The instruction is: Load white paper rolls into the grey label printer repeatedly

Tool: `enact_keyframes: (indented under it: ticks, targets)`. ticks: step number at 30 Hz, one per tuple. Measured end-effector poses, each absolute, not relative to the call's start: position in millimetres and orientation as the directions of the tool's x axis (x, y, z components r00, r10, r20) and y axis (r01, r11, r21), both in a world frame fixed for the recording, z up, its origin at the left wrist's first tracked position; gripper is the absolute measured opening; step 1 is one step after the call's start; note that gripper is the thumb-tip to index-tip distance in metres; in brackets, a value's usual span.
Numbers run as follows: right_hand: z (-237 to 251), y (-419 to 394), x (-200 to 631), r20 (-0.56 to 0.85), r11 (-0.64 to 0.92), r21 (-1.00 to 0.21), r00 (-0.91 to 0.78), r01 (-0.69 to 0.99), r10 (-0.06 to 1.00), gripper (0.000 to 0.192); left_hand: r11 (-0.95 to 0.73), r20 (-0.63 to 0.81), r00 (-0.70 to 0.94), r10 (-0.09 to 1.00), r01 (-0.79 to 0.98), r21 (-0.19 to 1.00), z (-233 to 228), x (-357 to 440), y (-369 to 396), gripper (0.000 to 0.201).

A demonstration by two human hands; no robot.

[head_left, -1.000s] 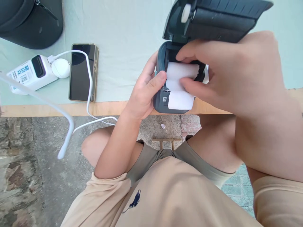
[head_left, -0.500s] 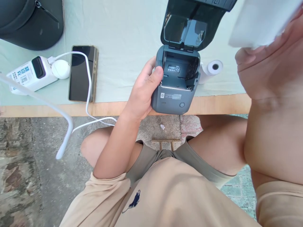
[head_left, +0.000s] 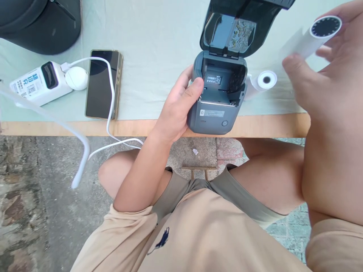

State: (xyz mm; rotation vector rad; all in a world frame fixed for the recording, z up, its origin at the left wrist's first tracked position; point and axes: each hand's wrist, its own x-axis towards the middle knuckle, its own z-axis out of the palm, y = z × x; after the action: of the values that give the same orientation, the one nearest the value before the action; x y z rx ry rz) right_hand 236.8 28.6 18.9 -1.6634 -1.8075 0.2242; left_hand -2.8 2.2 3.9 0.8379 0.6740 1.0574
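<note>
On the table [head_left: 159, 41] we see the printer [head_left: 216, 113] at the near edge, a paper roll [head_left: 262, 81] just right, phone [head_left: 103, 85] and charger [head_left: 39, 83] left.

You sit at a makeshift outdoor workbench: cloth-covered plank table [head_left: 159, 127] above rough concrete ground [head_left: 34, 211].

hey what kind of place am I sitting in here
Probably a makeshift outdoor work spot: a plank table under a pale cloth, rough stone and brick paving below, and a small label printer beside a power strip.
</note>
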Motion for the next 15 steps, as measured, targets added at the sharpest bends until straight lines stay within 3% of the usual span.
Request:
enact_keyframes:
  ticks: [3,6,11,15]
  targets:
    - [16.5,30.0,244.7,0.297,0.056,-0.426,0.082,0.903,0.951,0.047,0.242,-0.069,0.350,0.934,-0.479,0.844,2.7,-3.4,2.2,0.024]
    - [16.4,27.9,249.8,0.187,-0.028,-0.413,0.115,0.910,0.976,0.055,0.242,-0.063,0.362,0.930,-0.472,0.848,1.4,-4.4,3.0,0.026]
    - [25.8,8.5,237.9,0.389,0.248,-0.508,-0.037,0.825,0.920,0.053,0.237,-0.046,0.375,0.926,-0.482,0.844,-0.6,-5.5,4.4,0.027]
    - [22.2,0.4,216.2,0.204,0.392,-0.433,-0.335,0.812,0.920,0.061,0.234,-0.038,0.382,0.924,-0.482,0.844,-0.3,-5.2,4.2,0.025]
